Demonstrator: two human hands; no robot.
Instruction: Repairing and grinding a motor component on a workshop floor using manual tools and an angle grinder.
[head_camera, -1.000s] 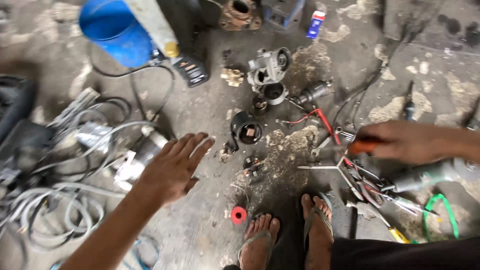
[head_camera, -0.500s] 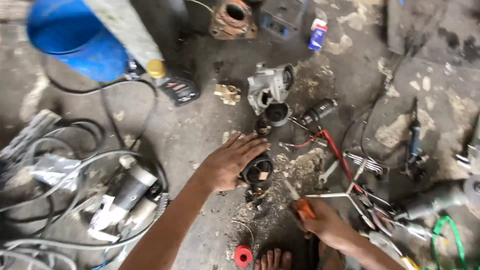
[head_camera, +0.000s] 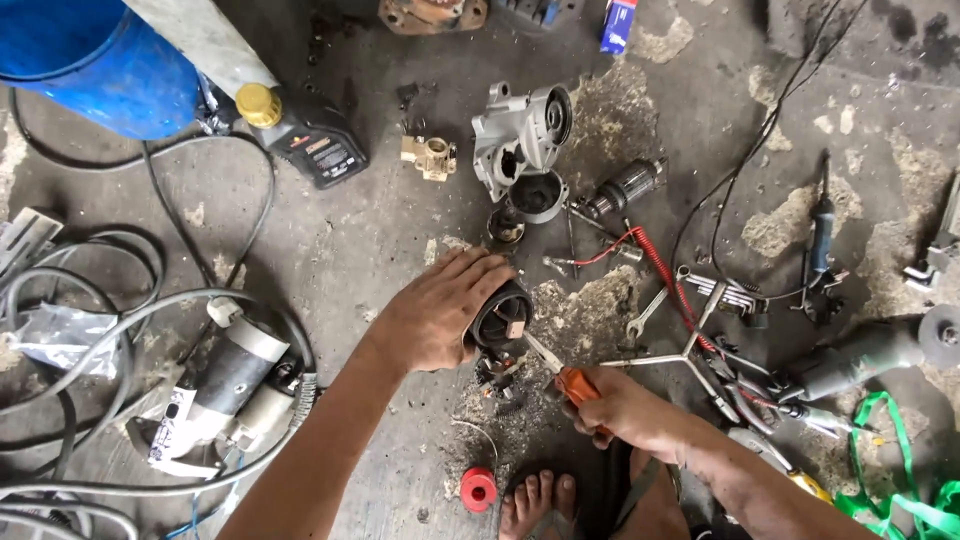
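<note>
Fingers of the left hand (head_camera: 440, 320) are wrapping around a dark cylindrical motor housing (head_camera: 500, 318), pressing it on its side against the concrete floor (head_camera: 380, 230) with its open end turning toward the right hand. The right hand (head_camera: 620, 410), just beside and below the housing, is closing its fingers around the orange handle of a screwdriver (head_camera: 565, 375), whose thin metal shaft is pointing into the housing's open mouth. A second ago the left hand was hovering spread and empty over the floor while the right was reaching among the tools; half a second ago the left was just landing on the housing. Now both hands are meeting at the housing, so the work is shifting from picking up to prying or probing inside it. Above the housing, a grey cast metal gear case (head_camera: 515, 135) is lying with a round cup-shaped part touching it, and a small armature (head_camera: 625, 188) is resting further right. Right of the housing, spanners and a red coiled lead (head_camera: 655, 262) are lying scattered. Left of the housing, a black and silver starter motor (head_camera: 220, 390) is sitting among grey cables. Below the housing, a red spool (head_camera: 478, 488) is sitting beside bare toes (head_camera: 535, 495).
</note>
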